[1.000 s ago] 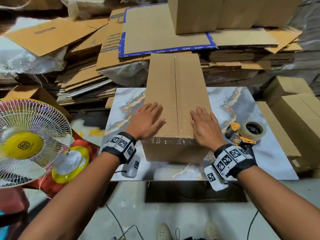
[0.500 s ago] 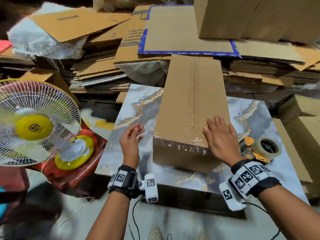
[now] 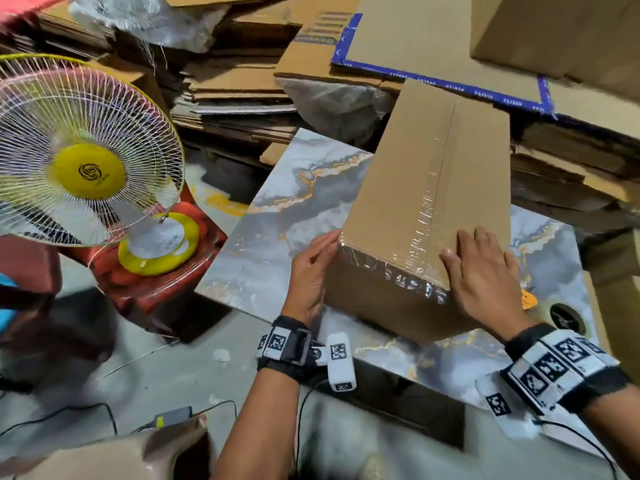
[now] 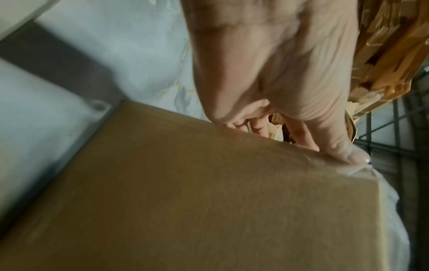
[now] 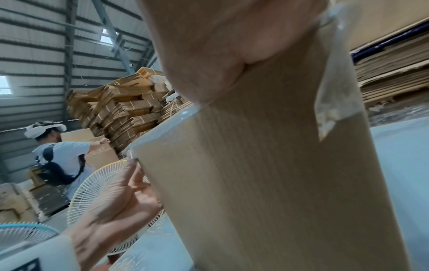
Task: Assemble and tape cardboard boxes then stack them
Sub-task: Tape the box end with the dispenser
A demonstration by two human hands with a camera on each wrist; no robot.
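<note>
Both hands on box [image 3: 426, 188]: left hand [image 3: 310, 271] flat against side, right hand [image 3: 485, 282] flat atop.

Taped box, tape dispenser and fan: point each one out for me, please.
taped box [image 3: 408, 188]: head view, on its bare top face left of the seam.
tape dispenser [image 3: 568, 318]: head view, on the tape roll's dark core beside the right wrist.
fan [image 3: 88, 171]: head view, on its yellow hub.

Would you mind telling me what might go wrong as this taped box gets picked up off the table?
1. The left hand and right hand lie flat on the box, so it might slip.
2. Its near corner overhangs the table edge and could tip.
3. The tape dispenser beside the right wrist might get knocked off.
</note>
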